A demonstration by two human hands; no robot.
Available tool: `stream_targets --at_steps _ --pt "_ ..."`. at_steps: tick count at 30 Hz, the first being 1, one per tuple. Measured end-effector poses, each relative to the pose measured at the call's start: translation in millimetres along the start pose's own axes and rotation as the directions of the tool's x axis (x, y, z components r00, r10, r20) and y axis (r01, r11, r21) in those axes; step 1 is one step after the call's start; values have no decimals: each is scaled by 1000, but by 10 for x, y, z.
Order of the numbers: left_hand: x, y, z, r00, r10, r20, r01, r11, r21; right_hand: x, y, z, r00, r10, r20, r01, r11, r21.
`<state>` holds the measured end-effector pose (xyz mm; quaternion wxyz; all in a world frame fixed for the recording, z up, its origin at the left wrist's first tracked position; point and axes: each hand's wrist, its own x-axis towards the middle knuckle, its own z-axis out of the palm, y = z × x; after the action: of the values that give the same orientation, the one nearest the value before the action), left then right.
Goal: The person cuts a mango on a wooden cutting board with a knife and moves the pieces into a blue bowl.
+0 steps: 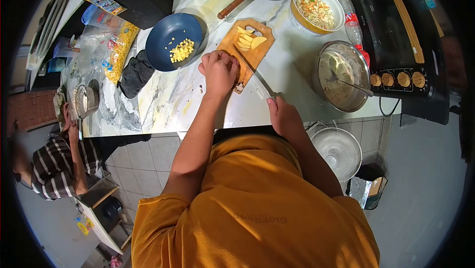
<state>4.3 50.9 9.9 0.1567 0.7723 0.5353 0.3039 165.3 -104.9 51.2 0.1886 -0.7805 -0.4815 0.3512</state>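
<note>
As the right hand (283, 114) grips a knife (255, 74) and the left hand (219, 70) curls closed, a blue bowl (161, 40) holds yellow cubes (181, 50).

Bare counter (292, 70) between cutting board (260, 53) and steel bowl (344, 77); blue plate (168, 45) close left, gap seemingly narrow.
</note>
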Motion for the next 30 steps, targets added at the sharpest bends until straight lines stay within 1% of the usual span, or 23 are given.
stream_targets --at_steps 2,3,5,8,9,10,11,12,14,17,20,21,23,30 --pt "-1 5 -2 1000 -8 4 8 1000 0 19 -32 4 1000 -19 12 20 995 -97" --pt "-4 3 5 1000 -15 5 15 1000 -1 30 -22 3 1000 -19 12 20 995 -97" --pt "5 1 5 1000 -14 4 14 1000 -2 61 13 3 998 -63 26 66 989 -132" --pt "10 9 5 1000 -27 4 27 1000 0 47 113 -30 995 -100 30 103 988 -115" --pt "9 -1 1 999 -46 25 45 999 21 19 129 -62 995 -101 26 103 987 -119" --pt "2 -12 1 997 -69 45 67 997 45 -23 134 -93 995 -96 21 97 993 -68" --pt "-9 -19 11 996 -75 43 73 996 45 -58 126 -112 996 -91 20 92 996 -14" --pt "-18 -28 25 997 -75 31 74 997 25 -78 105 -126 995 -94 25 94 995 -15" --pt "-43 -47 37 997 -77 19 77 997 7 -107 56 -162 999 -3 50 2 1000 11" --pt "-46 -58 59 997 -79 -1 79 997 -15 -106 -21 -191 999 14 42 -15 999 34" --pt "-43 -67 66 997 -73 -7 73 997 -18 -80 -8 -171 999 -27 23 27 1000 8" --pt "-44 -59 70 997 -75 -18 75 997 -28 -68 -2 -170 999 -27 23 27 1000 7" --pt "-50 -46 78 996 -80 -29 79 996 -39 -46 10 -173 997 -14 78 20 997 -71" --pt "-55 -39 69 997 -66 -49 64 997 -44 -43 -19 -169 996 -6 91 15 995 -103"
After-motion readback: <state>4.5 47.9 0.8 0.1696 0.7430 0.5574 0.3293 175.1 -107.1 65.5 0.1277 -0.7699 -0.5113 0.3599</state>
